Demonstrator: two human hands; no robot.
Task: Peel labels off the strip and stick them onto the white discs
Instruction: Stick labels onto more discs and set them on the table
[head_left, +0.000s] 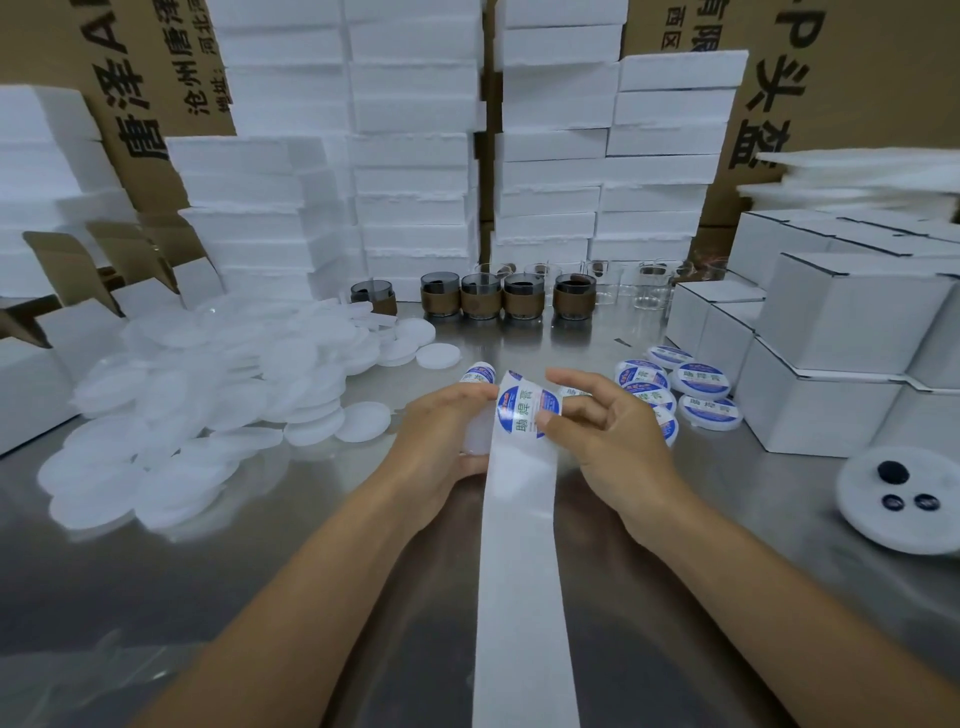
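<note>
Above the steel surface (260, 519), white strip (522, 571) running lengthwise from the near edge straight away, far end curled over, blue label (527, 408) on top — left grip (441, 436) curled round a blank disc (478, 434), right grip (608, 441) pinching the label.

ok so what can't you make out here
Head view only:
- Disc in the left hand: mostly covered by the hand and strip.
- Strip: near end cut off by bottom edge.
- Label pinched by right hand: small print too blurred to read.
- Labelled discs: some hidden behind right hand.
</note>
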